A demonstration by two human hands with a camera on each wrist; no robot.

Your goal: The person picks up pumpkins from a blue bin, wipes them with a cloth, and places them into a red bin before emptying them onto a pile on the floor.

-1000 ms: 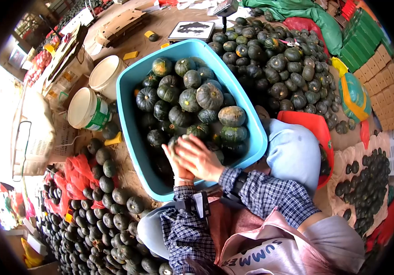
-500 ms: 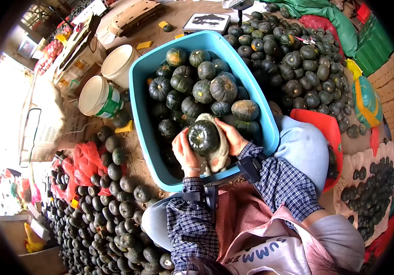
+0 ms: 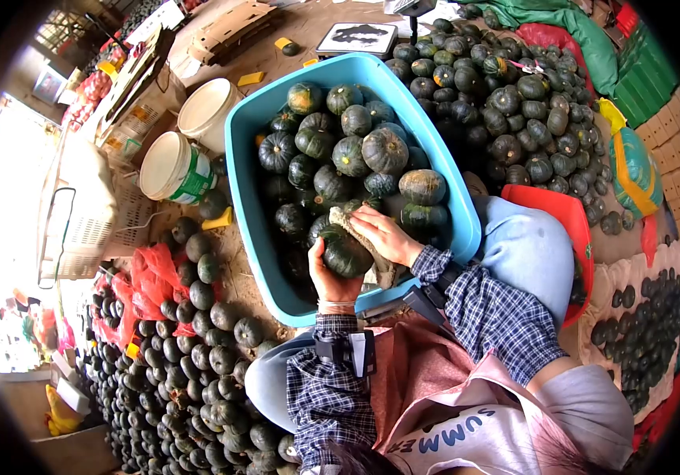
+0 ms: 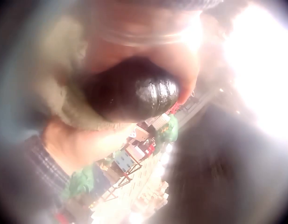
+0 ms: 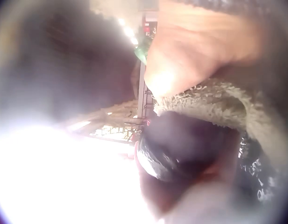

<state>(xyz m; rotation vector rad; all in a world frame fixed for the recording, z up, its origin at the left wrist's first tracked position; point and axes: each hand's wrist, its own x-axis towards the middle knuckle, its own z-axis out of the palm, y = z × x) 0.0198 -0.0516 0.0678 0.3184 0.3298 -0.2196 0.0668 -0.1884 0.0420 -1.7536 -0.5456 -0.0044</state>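
In the head view my left hand [image 3: 329,279] grips a dark green pumpkin [image 3: 346,256] from the left and below, over the near end of a blue tub [image 3: 239,158]. My right hand [image 3: 387,236] lies with straight fingers along a pale, fuzzy cloth [image 3: 341,217], pressing it against the pumpkin's upper right side. More pumpkins [image 3: 349,157] fill the tub. The pumpkin's shiny ribbed skin [image 4: 155,93] shows in the left wrist view. Below the right hand in the right wrist view, the cloth [image 5: 200,105] covers the pumpkin's top; the right fingertips are hidden.
Heaps of pumpkins lie at the back right [image 3: 506,103] and front left [image 3: 221,360]. A red basin [image 3: 569,210] stands by the right knee. White buckets [image 3: 162,166] stand left of the tub, and a scale [image 3: 356,38] sits behind it.
Earlier the hands were together, one over the other; then they held the pumpkin between them with the cloth at its right. Now the pumpkin is tilted and the right hand lies over the cloth on it.
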